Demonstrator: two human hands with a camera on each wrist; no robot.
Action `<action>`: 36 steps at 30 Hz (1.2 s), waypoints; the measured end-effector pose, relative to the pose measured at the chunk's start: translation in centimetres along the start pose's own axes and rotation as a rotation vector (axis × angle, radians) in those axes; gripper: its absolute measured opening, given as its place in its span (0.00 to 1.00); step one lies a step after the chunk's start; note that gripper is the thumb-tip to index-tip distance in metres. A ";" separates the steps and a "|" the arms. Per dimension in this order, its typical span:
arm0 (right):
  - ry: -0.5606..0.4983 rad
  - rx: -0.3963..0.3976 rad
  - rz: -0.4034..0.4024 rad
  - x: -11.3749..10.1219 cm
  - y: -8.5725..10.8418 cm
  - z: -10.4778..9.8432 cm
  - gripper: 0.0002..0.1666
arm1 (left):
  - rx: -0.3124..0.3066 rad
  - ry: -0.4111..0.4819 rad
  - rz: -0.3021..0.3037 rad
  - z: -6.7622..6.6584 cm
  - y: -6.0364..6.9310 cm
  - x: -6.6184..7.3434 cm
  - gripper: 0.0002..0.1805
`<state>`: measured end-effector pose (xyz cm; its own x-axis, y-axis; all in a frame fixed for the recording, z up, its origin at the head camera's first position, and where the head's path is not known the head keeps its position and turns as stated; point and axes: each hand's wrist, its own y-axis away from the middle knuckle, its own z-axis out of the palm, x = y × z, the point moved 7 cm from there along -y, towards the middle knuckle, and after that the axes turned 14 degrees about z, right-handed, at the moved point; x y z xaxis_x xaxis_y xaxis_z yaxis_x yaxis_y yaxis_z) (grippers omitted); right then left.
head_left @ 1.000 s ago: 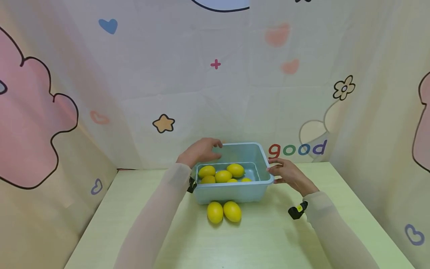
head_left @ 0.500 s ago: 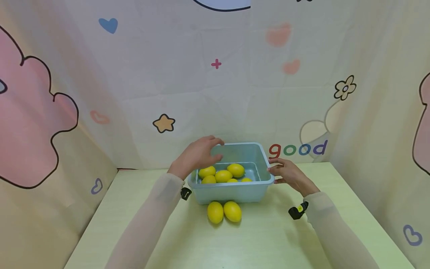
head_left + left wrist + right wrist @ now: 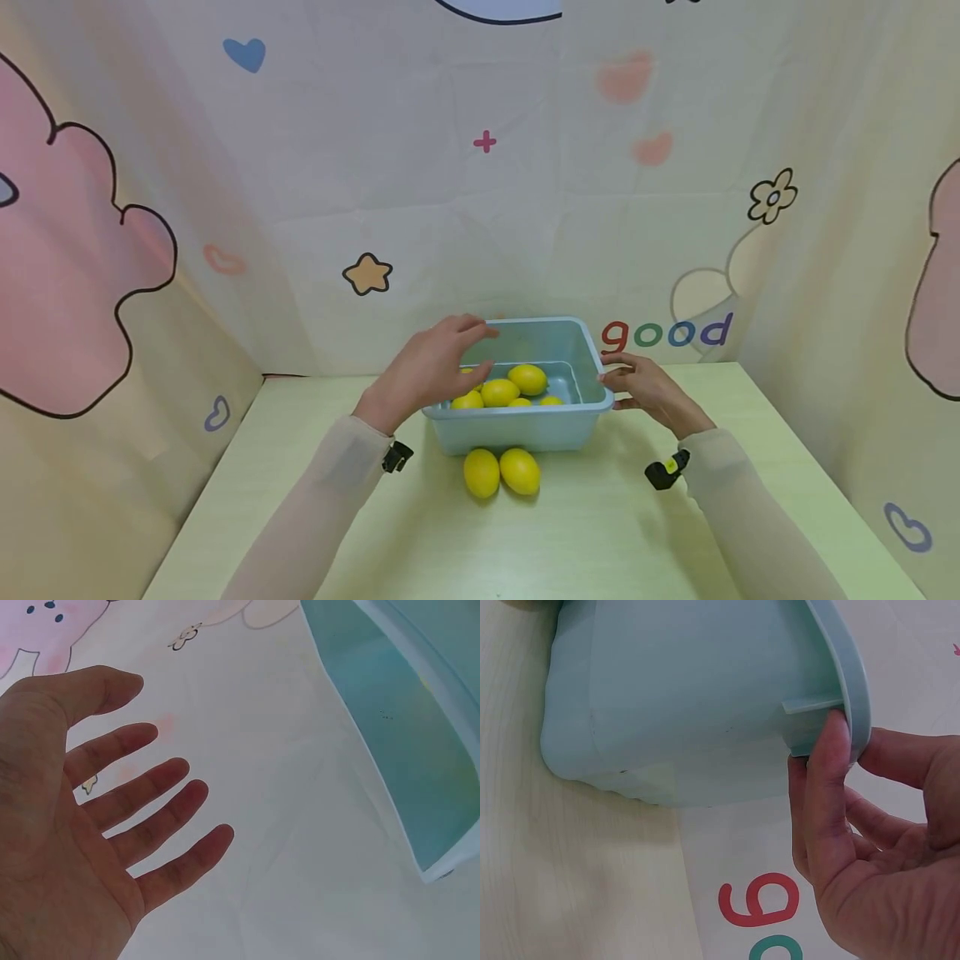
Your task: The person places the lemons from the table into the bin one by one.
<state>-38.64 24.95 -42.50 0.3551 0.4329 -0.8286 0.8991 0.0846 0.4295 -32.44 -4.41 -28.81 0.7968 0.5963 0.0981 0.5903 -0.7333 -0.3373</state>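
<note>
A light blue plastic bin [image 3: 517,429] stands upright on the table with several yellow lemons [image 3: 498,392] inside. Two more lemons [image 3: 520,472] lie side by side just in front of it. My left hand [image 3: 422,373] is held over the bin's left side, hiding its left rim and some of the fruit. In the left wrist view, the fingers of that hand [image 3: 75,817] are spread and hold nothing. At the bin's right end, my right hand [image 3: 870,855] pinches the rim, with fingertips under the lip and the thumb against its other side.
A pale wood-grain table [image 3: 600,533] carries the bin near its back edge. Behind it hangs a printed cloth [image 3: 420,200], and more cloth stands at both sides. Small black wrist cameras [image 3: 397,456] are worn on both wrists.
My left hand has moved left and slightly toward me, still empty. The right hand keeps its hold on the rim, and the bin and lemons have not visibly moved.
</note>
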 end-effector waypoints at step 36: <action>-0.013 0.012 -0.005 0.3 -0.1 -0.1 0.33 | -0.008 0.027 0.196 5.2 6.6 4.3 0.21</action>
<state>-38.67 25.18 -42.70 0.3538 0.4212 -0.8351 0.9037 0.0761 0.4212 -25.79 -5.01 -35.47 0.8997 0.4328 0.0565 0.4244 -0.8374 -0.3446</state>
